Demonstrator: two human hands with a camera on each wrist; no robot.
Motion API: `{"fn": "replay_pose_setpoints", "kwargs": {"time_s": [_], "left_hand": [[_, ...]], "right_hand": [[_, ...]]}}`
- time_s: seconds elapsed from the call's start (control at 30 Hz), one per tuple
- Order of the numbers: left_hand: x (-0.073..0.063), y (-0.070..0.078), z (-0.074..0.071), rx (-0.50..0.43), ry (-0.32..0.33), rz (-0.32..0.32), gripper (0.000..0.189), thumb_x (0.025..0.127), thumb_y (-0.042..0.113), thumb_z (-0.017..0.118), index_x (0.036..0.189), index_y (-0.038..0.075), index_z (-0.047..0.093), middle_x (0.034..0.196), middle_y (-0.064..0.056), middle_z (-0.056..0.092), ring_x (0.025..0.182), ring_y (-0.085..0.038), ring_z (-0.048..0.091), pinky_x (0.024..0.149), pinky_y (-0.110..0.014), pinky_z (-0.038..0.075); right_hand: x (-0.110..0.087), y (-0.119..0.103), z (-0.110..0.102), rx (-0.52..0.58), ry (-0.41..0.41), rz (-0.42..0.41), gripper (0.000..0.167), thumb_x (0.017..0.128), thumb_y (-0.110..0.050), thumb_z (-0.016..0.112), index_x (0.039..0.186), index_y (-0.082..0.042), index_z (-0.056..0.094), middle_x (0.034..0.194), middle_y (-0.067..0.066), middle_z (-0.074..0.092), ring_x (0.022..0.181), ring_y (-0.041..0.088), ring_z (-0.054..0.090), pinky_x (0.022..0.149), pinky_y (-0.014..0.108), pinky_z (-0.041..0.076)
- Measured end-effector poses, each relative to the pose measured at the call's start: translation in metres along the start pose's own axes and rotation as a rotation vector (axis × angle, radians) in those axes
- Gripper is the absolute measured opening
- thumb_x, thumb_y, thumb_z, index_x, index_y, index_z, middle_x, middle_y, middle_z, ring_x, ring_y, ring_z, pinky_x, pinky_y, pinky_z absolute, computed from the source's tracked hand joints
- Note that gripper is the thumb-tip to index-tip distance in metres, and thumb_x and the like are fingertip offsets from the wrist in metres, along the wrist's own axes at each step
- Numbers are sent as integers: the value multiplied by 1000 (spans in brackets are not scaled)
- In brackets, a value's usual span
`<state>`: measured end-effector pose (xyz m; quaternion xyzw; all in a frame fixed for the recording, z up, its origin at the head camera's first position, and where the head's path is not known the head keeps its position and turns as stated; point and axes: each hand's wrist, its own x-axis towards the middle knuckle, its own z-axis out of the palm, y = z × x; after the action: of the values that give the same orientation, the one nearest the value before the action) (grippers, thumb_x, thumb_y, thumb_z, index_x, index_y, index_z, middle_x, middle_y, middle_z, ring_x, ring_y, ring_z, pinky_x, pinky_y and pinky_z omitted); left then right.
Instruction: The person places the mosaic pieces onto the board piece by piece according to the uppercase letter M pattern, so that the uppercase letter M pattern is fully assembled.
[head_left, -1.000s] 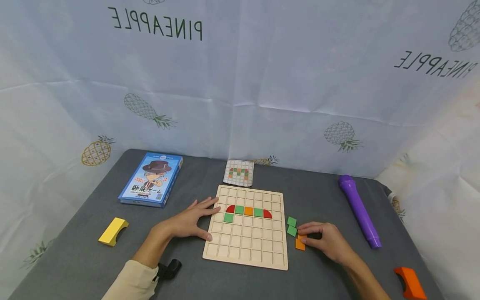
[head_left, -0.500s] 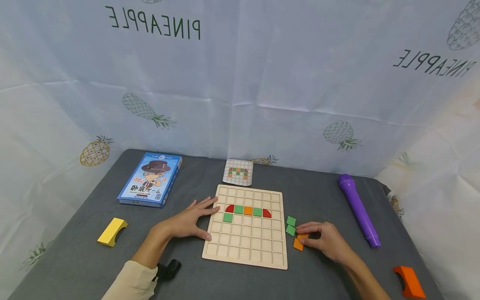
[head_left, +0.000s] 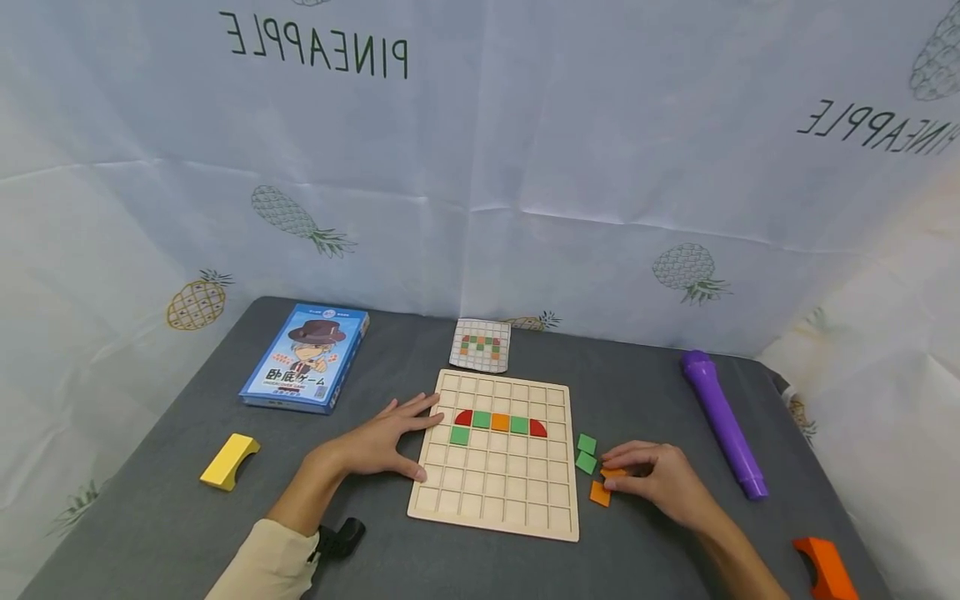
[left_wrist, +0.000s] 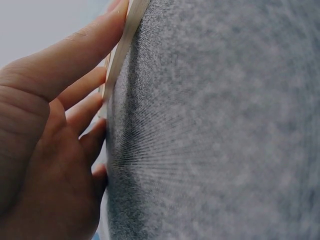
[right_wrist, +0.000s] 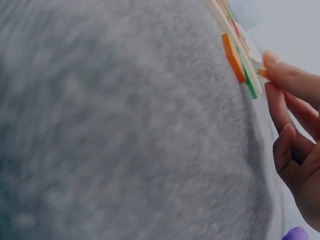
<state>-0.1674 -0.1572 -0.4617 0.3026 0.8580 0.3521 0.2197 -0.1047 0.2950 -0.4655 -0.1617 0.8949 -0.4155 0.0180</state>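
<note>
A wooden grid board (head_left: 495, 492) lies at the middle of the table. It bears a row of red quarter-round, green and orange pieces, with one green square tile (head_left: 459, 435) below the row's left end. My left hand (head_left: 375, 442) rests spread against the board's left edge, thumb and fingers touching it. Right of the board, my right hand (head_left: 660, 479) pinches an orange square tile (right_wrist: 262, 73) between thumb and fingers, just off the table. Another orange tile (head_left: 600, 493) lies just below that hand. Two green tiles (head_left: 586, 462) lie between it and the board.
A pattern card (head_left: 480, 358) lies behind the board. At the left are a blue game box (head_left: 303, 358) and a yellow arch block (head_left: 228, 461). A purple toy microphone (head_left: 723, 425) and an orange arch block (head_left: 825, 569) lie at the right. A printed cloth (head_left: 562, 167) hangs behind.
My right hand has pinched the upper orange tile and raised it slightly, apart from the lower one, which shifted a little. My left hand stays on the board's edge.
</note>
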Motion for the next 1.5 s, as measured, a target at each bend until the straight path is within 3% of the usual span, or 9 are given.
{"fn": "replay_pose_setpoints", "kwargs": {"time_s": [0.17, 0.3, 0.83, 1.03, 1.33, 1.5], "left_hand": [[0, -2, 1, 0, 2, -3, 91, 83, 36, 84, 157, 6, 40, 173, -16, 15, 160, -45, 8, 125, -71, -1], [0, -2, 1, -4, 2, -5, 91, 83, 36, 84, 157, 6, 40, 173, -16, 15, 160, -45, 8, 125, -71, -1], [3, -1, 1, 13, -2, -5, 91, 83, 37, 84, 157, 6, 41, 173, -15, 15, 160, -44, 8, 125, -71, -1], [3, -2, 0, 12, 2, -7, 91, 82, 37, 85, 156, 7, 41, 173, -15, 16, 160, -44, 8, 125, -71, -1], [2, -3, 0, 11, -1, -10, 91, 82, 37, 84, 157, 7, 41, 173, -14, 15, 160, -43, 8, 126, -70, -1], [2, -3, 0, 11, -2, -16, 91, 82, 36, 85, 156, 6, 41, 173, -14, 15, 160, -43, 8, 126, -70, -1]], "right_hand": [[4, -9, -1, 3, 49, -24, 8, 78, -20, 88, 82, -22, 81, 101, 5, 78, 83, -3, 66, 65, 20, 57], [11, -14, 0, 1, 47, -34, 9, 79, -19, 88, 86, -21, 83, 100, 2, 77, 85, -3, 66, 68, 19, 57], [38, -28, 24, 109, -105, -79, 15, 86, -12, 81, 101, -11, 83, 112, 12, 75, 93, 5, 70, 70, 21, 61], [48, -41, 37, 103, -150, -90, 15, 88, -11, 80, 103, -12, 83, 114, 9, 75, 92, 5, 69, 69, 20, 58], [60, -63, 60, 124, -214, -79, 22, 85, -5, 79, 104, -15, 83, 116, 3, 75, 103, 5, 70, 79, 20, 60], [67, -67, 72, 166, -244, -88, 18, 86, -6, 80, 103, -9, 82, 114, 8, 76, 100, 13, 73, 78, 19, 60]]}}
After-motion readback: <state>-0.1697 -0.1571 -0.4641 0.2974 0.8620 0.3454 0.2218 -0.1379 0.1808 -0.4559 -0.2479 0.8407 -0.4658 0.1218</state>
